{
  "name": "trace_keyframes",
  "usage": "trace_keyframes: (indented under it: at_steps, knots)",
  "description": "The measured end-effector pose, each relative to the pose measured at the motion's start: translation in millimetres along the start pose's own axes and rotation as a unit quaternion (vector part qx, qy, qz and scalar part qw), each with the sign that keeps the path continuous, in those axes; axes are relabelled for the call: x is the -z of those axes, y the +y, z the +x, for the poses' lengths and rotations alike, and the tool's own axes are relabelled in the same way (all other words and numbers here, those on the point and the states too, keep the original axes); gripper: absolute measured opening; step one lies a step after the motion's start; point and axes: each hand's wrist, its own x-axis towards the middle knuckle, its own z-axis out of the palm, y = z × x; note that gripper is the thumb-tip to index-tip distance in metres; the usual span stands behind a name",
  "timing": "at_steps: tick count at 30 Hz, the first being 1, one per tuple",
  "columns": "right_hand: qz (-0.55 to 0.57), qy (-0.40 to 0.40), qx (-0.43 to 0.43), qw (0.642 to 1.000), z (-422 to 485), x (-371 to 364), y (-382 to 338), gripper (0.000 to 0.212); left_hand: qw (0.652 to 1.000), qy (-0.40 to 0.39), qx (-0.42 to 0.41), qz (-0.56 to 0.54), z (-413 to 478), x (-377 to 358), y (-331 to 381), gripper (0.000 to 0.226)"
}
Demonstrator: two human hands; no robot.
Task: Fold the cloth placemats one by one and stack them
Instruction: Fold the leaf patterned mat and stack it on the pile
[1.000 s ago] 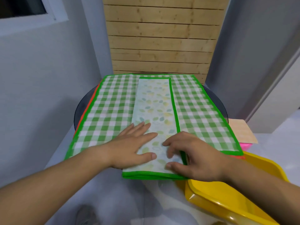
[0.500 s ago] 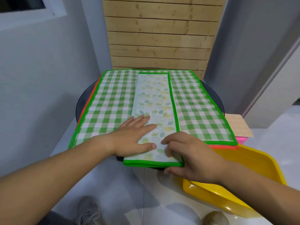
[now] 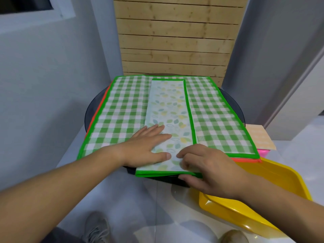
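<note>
The head camera looks down on a round dark desk (image 3: pixel 234 109) set in front of a wooden slat panel (image 3: pixel 175 41). Spread flat over the desk is a green-and-white checked placemat (image 3: pixel 122 116) with a bright green border. The orange edge of another placemat (image 3: pixel 97 113) shows from under it along the left side and at the near right corner. On top of the checked placemat, running down its middle from far edge to near edge, lies a leaf-print placemat (image 3: pixel 168 120) folded into a long narrow strip. It has a green border along its right side and near end, and the near end overhangs the rim of the desk a little. The left hand (image 3: pixel 147 148) lies flat with straight fingers spread, pressing on the near left part of the strip, its heel on the checked cloth. The right hand (image 3: pixel 206 165) holds the strip's near right corner, fingers curled on top and thumb tucked under the near edge. To the right, below the desk's rim, sits a yellow tub (image 3: pixel 273 186). Beyond it a peach cloth (image 3: pixel 259 137) rests on something pink (image 3: pixel 263 153) that is mostly hidden. Two shoes (image 3: pixel 96 227) show on the pale floor at the bottom.
</note>
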Motion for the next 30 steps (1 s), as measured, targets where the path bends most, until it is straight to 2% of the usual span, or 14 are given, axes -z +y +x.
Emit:
trace_keyframes:
  at_steps: [2,4,6,7,11,14,17,18,22,24,25,28,29,30]
  knots:
    - [-0.003,0.014,0.000,1.000,1,2,1,0.026,0.998,0.003,0.009,-0.058,-1,6,5,0.065]
    - [0.003,0.026,-0.011,1.000,3,6,2,0.028,0.976,0.011,0.036,-0.213,-2,13,11,0.056]
    - [0.015,0.046,-0.032,0.998,7,13,4,0.031,0.896,0.020,0.054,-0.441,0,21,12,0.054]
    - [0.021,0.055,-0.047,0.997,10,18,6,0.033,0.862,0.039,0.057,-0.502,2,24,8,0.060]
    - [0.058,0.086,-0.117,0.988,34,44,19,0.041,0.843,0.139,0.068,-0.515,4,38,-14,0.088]
    - [0.100,0.105,-0.169,0.975,58,62,31,0.035,0.816,0.152,0.036,-0.557,5,40,-26,0.093]
    - [0.114,0.119,-0.221,0.961,82,75,45,0.026,0.829,0.142,0.011,-0.541,4,39,-30,0.096]
    - [0.117,0.124,-0.234,0.957,88,77,51,0.024,0.841,0.148,0.014,-0.520,4,39,-29,0.090]
    - [0.170,0.165,-0.260,0.936,103,75,66,0.022,0.920,0.180,0.058,-0.343,12,36,-28,0.041]
    - [0.214,0.209,-0.282,0.912,105,71,72,0.018,0.933,0.201,0.072,-0.290,16,36,-27,0.029]
    - [0.240,0.230,-0.299,0.894,104,66,76,0.020,0.929,0.212,0.080,-0.292,18,37,-27,0.024]
    - [0.409,0.220,-0.357,0.810,100,51,82,0.075,0.908,0.225,0.096,-0.341,24,38,-30,0.018]
    - [0.455,0.193,-0.379,0.783,97,45,85,0.079,0.905,0.223,0.098,-0.349,26,39,-30,0.019]
    - [0.476,0.162,-0.393,0.770,93,39,86,0.071,0.904,0.221,0.099,-0.352,27,41,-30,0.018]
